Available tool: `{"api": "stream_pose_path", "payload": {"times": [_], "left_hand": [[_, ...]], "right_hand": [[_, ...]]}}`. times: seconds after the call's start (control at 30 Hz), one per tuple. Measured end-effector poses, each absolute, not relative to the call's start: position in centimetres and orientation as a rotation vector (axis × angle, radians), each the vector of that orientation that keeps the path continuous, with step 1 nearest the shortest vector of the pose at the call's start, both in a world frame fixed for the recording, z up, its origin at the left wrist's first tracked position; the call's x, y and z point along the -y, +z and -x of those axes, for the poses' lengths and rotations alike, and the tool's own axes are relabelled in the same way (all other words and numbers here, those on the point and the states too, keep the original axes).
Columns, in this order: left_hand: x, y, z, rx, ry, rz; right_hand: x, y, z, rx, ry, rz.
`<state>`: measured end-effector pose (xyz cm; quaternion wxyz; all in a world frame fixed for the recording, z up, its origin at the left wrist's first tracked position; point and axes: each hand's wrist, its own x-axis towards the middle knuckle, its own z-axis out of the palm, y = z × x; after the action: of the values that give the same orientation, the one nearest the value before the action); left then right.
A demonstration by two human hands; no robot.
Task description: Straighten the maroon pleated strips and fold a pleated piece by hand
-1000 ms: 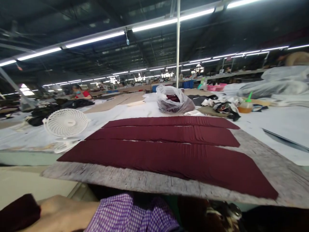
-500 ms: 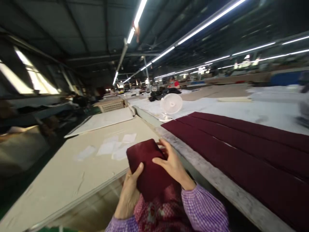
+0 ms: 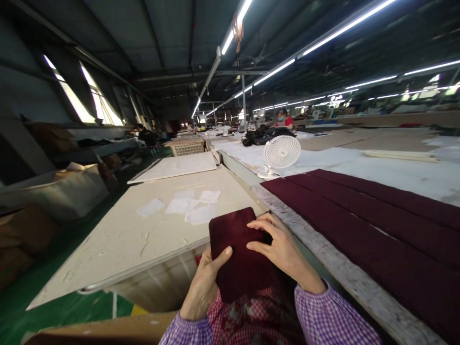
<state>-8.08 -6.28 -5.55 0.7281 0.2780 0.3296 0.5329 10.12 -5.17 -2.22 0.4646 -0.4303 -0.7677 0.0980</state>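
A dark red piece of fabric (image 3: 237, 258) is held upright in front of my body. My left hand (image 3: 206, 282) grips its left edge, with the thumb on the near face and the fingers behind it. Against its upper right side rests my right hand (image 3: 282, 244), its fingers bent and the thumb a little apart from them; whether it pinches the cloth is hard to tell. Long dark red fabric strips (image 3: 345, 215) lie side by side on the table at the right.
White paper pieces (image 3: 185, 203) lie on the cream board (image 3: 118, 235) at the left. A white fan (image 3: 282, 152) stands beyond the strips. Cardboard (image 3: 108, 330) is at the lower left. A person in red (image 3: 285, 120) is far behind the fan.
The view has turned left, so the scene and both hands appear further right. My left hand still holds the fabric; my right hand's fingers now lie over its upper right face.
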Motion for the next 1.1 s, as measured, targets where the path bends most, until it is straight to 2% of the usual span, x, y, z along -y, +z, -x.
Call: {"api": "stream_pose_path", "payload": {"times": [0.17, 0.4, 0.83, 0.97, 1.1], "left_hand": [[6.4, -5.3, 8.5, -0.692, 1.21, -0.676], [6.4, -5.4, 8.8, -0.707, 1.219, -0.731], [5.8, -6.5, 8.8, -0.767, 1.221, -0.574], [5.9, -6.3, 8.8, -0.765, 1.219, -0.555], [5.9, -6.2, 8.6, -0.767, 1.22, -0.558]], "right_hand": [[5.2, -2.5, -10.0, 1.845, 0.396, 1.12], [5.0, -2.7, -9.8, 1.866, 0.409, 1.154], [5.3, -3.5, -9.1, 1.918, -0.236, 1.033], [5.4, -3.7, -9.1, 1.902, -0.308, 1.037], [5.3, -4.1, -9.1, 1.897, -0.241, 1.032]]}}
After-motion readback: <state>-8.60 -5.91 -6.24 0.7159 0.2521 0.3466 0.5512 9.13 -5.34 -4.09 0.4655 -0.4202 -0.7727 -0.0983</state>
